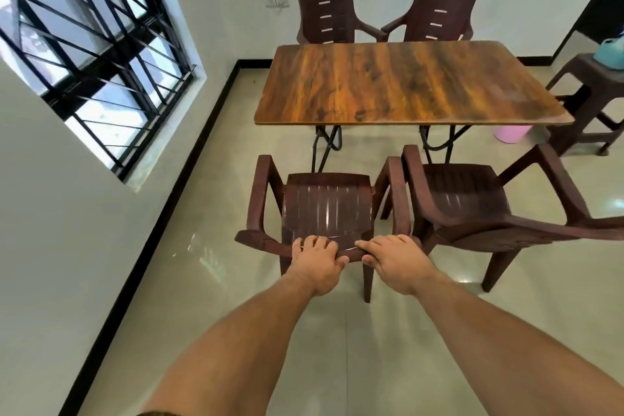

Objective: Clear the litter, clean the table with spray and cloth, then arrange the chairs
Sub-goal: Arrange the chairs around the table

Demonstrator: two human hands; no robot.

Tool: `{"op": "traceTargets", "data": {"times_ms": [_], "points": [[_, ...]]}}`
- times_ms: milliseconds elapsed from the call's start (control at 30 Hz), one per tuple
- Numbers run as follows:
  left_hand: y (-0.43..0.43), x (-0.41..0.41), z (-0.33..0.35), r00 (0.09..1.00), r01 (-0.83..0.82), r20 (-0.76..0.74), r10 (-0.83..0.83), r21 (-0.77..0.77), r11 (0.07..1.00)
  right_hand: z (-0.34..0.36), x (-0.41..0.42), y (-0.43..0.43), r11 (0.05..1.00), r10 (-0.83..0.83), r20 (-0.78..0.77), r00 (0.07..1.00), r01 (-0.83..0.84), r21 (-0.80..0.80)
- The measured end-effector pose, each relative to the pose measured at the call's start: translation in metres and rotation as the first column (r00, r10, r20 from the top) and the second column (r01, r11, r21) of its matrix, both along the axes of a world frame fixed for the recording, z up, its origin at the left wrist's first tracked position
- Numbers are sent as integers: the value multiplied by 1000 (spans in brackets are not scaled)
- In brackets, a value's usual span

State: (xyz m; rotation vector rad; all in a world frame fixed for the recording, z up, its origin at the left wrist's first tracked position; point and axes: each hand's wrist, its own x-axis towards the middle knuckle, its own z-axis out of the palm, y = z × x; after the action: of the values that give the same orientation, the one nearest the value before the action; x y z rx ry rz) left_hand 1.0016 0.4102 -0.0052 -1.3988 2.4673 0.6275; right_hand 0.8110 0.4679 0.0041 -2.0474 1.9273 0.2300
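The near-left dark brown plastic armchair [326, 203] faces the wood-grain rectangular table [405, 84], just short of it. The left hand [315, 258] and right hand [395, 258] both grip its top backrest edge, fingers curled over. A matching chair [472, 199] stands just right.

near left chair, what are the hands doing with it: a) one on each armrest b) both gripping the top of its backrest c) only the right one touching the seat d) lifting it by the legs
b: the left hand and right hand sit side by side, fingers curled over the top edge of the near left chair backrest.
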Motion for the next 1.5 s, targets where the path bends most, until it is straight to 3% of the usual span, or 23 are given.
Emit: {"op": "traceTargets", "data": {"times_ms": [433, 533, 667, 767, 900, 1100, 1333, 1500], "points": [[-59, -36, 0, 1000, -22, 21, 23, -62, 998, 2, -35, -64, 994, -97, 132, 986, 89, 63], [-67, -45, 1, 998, 43, 60, -37, -100, 994, 6, -43, -69, 994, -113, 166, 980, 110, 28], [-71, -81, 10, 976, 212, 85, -202, -141, 967, 6, -62, -63, 961, -204, 250, 946, 242, -133], [-67, -119, 15, 959, 282, 44, -279, -141, 949, 10, -89, -54, 934, -238, 196, 951, 279, -224], [-63, -164, 15, 951, 308, 12, -309, -137, 942, 14, -143, -37, 918, -319, 108, 942, 335, -211], [-45, -204, 12, 993, 109, 31, -112, 64, 992, 5, -219, -12, 919, -376, 1, 927, 373, -126], [-36, -229, 9, 987, -121, 103, 123, -24, 992, -4, -292, 25, 917, -395, -157, 905, 399, -6], [-31, -236, -4, 976, -183, 88, 202, -181, 966, -12, -305, 23, 948, -318, -180, 931, 311, -64]]}}
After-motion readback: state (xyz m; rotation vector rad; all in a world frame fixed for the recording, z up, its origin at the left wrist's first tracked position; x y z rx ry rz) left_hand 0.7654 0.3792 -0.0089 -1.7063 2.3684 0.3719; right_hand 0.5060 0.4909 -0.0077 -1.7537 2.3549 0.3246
